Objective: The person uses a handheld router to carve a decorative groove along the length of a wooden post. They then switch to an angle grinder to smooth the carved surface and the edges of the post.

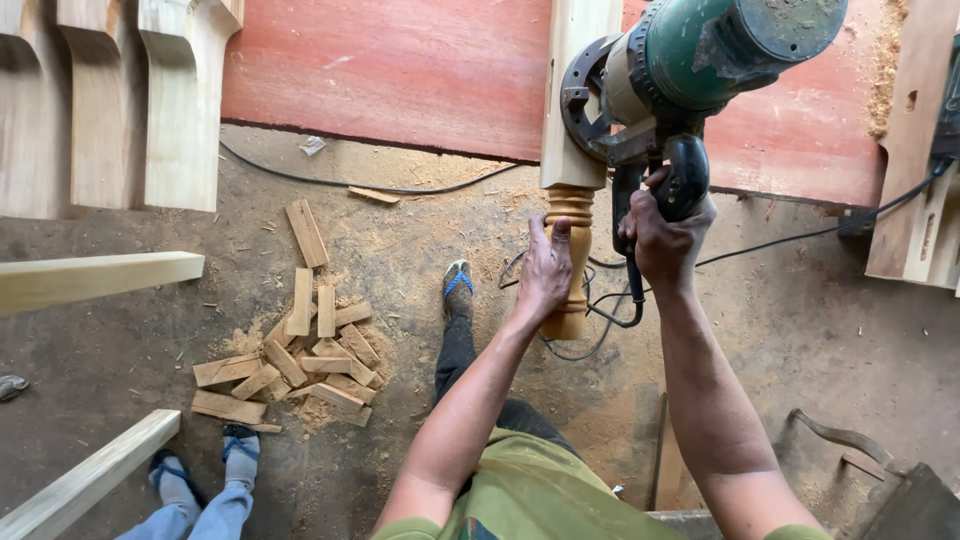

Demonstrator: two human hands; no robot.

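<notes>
Left hand (546, 272) wrapped around the turned wooden leg (570, 255), fingers closed on its rounded lower section. The leg extends from the red workbench (400, 70) toward the near side, centre of scene. Right hand (663, 238) clenched on the black handle of the green power tool (700, 60), just right of the leg. Offcut wood blocks (300, 360) lie on the dusty floor (820, 340), left. Another person's feet (205, 475) stand near left.
</notes>
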